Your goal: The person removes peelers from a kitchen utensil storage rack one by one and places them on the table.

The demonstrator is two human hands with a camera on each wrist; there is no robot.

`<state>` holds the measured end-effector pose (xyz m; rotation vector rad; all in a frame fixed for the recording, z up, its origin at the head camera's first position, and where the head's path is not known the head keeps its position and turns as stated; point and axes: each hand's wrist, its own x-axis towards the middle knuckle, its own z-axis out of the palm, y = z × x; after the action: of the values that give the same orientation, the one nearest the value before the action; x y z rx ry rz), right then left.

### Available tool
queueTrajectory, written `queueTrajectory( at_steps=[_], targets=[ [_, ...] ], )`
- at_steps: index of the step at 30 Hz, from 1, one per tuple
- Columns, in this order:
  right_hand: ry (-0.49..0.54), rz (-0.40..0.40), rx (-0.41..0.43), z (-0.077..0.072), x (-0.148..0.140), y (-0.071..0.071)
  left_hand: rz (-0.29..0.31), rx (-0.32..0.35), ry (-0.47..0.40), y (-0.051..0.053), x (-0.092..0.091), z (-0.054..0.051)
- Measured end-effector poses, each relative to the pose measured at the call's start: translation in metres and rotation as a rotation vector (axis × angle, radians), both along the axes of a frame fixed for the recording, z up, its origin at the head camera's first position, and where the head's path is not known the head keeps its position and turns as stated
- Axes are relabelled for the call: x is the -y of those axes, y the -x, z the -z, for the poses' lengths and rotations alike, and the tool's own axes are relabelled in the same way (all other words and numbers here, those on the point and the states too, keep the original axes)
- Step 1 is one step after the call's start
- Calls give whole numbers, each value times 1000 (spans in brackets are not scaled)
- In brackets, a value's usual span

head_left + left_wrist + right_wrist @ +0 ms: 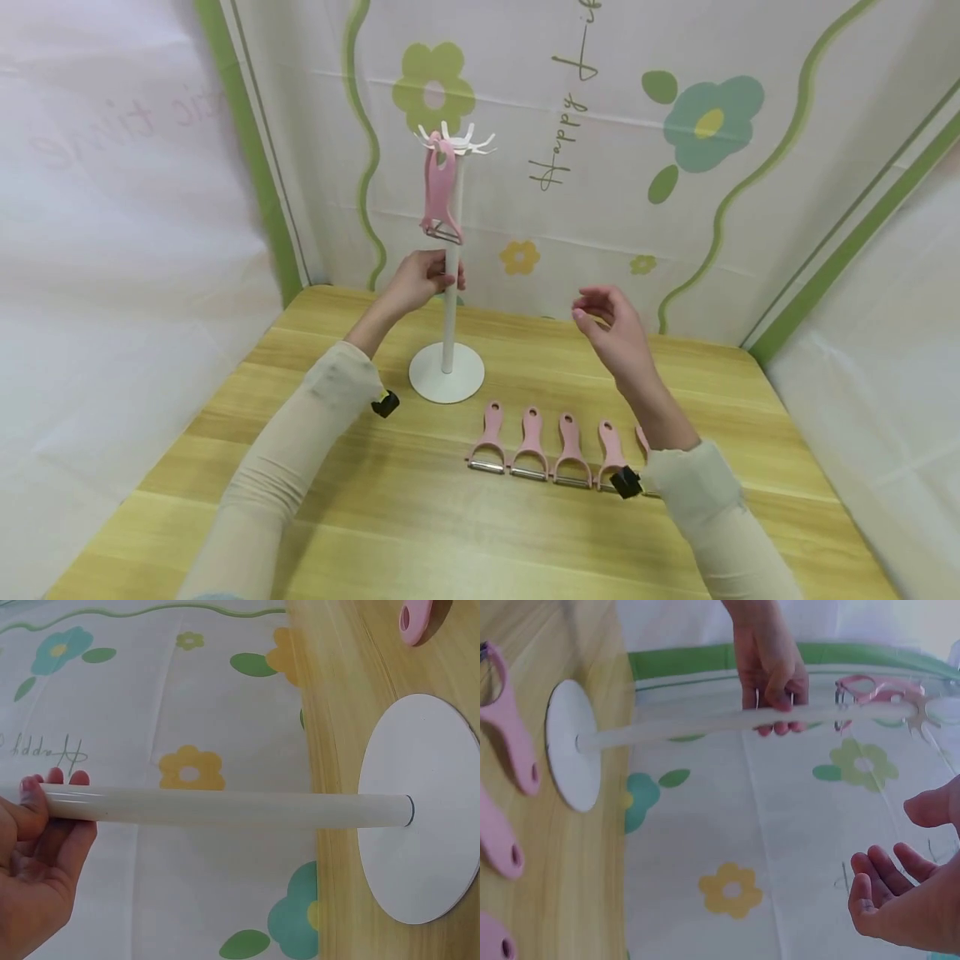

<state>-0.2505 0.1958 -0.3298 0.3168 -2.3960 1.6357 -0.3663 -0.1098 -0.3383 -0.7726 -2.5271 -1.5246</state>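
Observation:
A white stand rises from a round base (pixel 447 373), its pole (pixel 247 808) topped by several curved hooks (pixel 480 143). My left hand (pixel 422 279) grips that pole below the hooks, the thumb and fingers curled around it in the left wrist view. Pink peelers (pixel 441 187) hang overlapping from the hooks, blades downward; their overlap makes the number hard to tell. To the right of the stand, my right hand (pixel 617 329) is raised above the table with nothing in it. Its fingers are loosely bent, with the thumb apart from them in the right wrist view.
Several more pink peelers (pixel 532 433) lie in a row on the wooden table (pixel 420 517), handles pointing toward the back. The right forearm partly covers the row's right end. A printed fabric backdrop (pixel 600 217) stands behind the table, with white fabric at both sides.

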Motion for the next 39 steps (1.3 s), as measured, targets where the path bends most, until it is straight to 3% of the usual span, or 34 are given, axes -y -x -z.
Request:
queueTrajectory(
  at_steps=[8, 18, 24, 30, 39],
  targets=[
    [82, -92, -80, -28, 42, 12, 4, 15, -17, -2, 0, -2],
    [140, -125, -141, -52, 80, 24, 30, 57, -11, -4, 1, -2],
    [134, -135, -159, -66, 104, 34, 26, 37, 1, -2, 1, -1],
    [118, -160, -199, -78, 130, 41, 31, 76, -56, 1, 0, 0],
    [59, -113, -186, -94, 156, 50, 32, 50, -44, 2, 2, 0]
  ],
)
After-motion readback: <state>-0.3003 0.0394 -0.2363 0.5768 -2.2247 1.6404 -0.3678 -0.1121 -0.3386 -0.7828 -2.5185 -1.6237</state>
